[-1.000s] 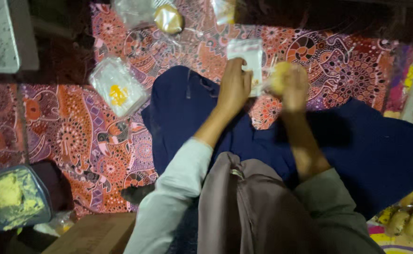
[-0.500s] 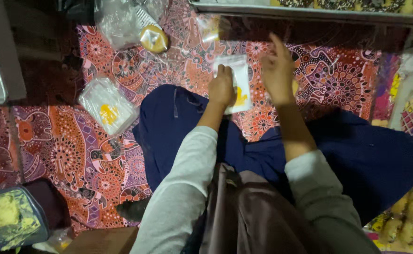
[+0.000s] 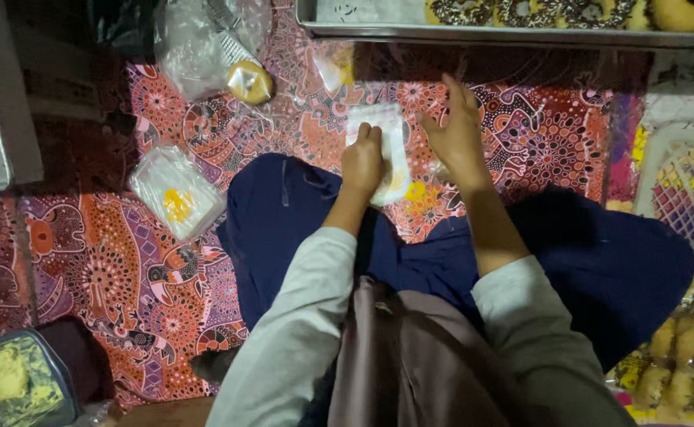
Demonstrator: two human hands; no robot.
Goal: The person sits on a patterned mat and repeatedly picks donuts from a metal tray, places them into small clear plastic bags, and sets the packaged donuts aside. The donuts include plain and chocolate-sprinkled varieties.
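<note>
Pinning a small clear plastic bag (image 3: 386,150) flat on the patterned floor cloth (image 3: 126,269), just ahead of the knees: left hand (image 3: 363,162) curled down on it, right hand (image 3: 459,134) spread open just beside. Best kept firmly pressed, fingers clear of the mouth, no creasing.

- A flat white plastic packet (image 3: 388,150) with a yellow patch lies near the middle of the patterned cloth (image 3: 110,269) — the left hand (image 3: 363,162) presses on it.
- A stack of clear square packets (image 3: 177,192) with a yellow centre sits toward the cloth's left side.
- Crumpled clear bags (image 3: 205,39) lie at the far edge — a round wrapped bun (image 3: 249,81) just beside them.
</note>
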